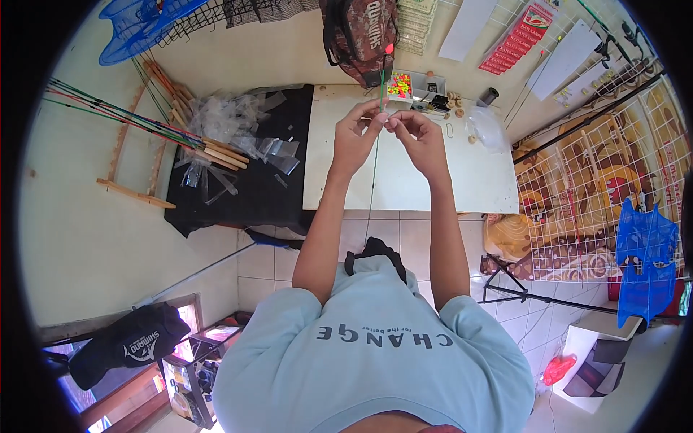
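Over the white table (339, 180), my left hand (357, 136) is closed on a thin dark-green rod (375, 169), which looks like a slim fishing rod. It stretches from beyond my fingers back toward my lap. A bright red-orange tip or bead (390, 49) shows near its far end. Close beside, my right hand (419, 137) pinches thumb and finger together against the rod at my left fingertips. Whatever small piece lies in that pinch is too tiny to make out. Just past my hands sits a box of small red and yellow beads or floats (399, 85).
Several wooden-handled rods (216, 153) and clear plastic sleeves (224, 119) lie on a black cloth (249, 195) at left. A clear bag (487, 128) and a dark cylinder (489, 96) occupy the table's right. A camouflage bag (361, 43) hangs behind. A wire grid (592, 166) stands at right.
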Tool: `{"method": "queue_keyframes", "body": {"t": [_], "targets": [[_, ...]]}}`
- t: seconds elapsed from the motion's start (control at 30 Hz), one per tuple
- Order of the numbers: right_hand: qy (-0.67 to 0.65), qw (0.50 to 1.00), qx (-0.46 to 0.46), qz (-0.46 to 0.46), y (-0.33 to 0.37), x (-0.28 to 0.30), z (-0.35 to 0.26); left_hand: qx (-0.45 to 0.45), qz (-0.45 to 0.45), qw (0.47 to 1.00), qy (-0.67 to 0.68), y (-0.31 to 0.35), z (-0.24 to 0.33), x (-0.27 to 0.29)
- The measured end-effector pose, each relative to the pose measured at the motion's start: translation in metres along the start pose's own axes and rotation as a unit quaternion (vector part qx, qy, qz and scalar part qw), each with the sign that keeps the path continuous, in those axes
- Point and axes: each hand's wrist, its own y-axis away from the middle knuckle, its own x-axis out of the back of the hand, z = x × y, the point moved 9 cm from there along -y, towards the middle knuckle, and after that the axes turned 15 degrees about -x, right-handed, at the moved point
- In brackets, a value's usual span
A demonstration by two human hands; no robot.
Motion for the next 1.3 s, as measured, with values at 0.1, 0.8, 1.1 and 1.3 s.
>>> {"method": "queue_keyframes", "body": {"t": [0.1,0.8,1.1,1.3], "targets": [[0.058,0.998,0.001,0.012,0.003,-0.003,-0.008,-0.02,-0.014,0.999,-0.022,-0.002,0.004,0.001],[-0.041,0.984,-0.156,0.072,-0.003,0.017,0.104,0.005,0.047,0.999,-0.018,-0.001,-0.007,0.014],[-0.034,0.978,-0.192,0.071,0.001,0.007,0.145,0.017,0.036,0.999,-0.033,0.005,-0.016,0.02],[-0.056,0.977,-0.19,0.077,0.008,-0.004,0.132,-0.007,0.037,0.996,-0.079,0.009,-0.021,0.028]]}}
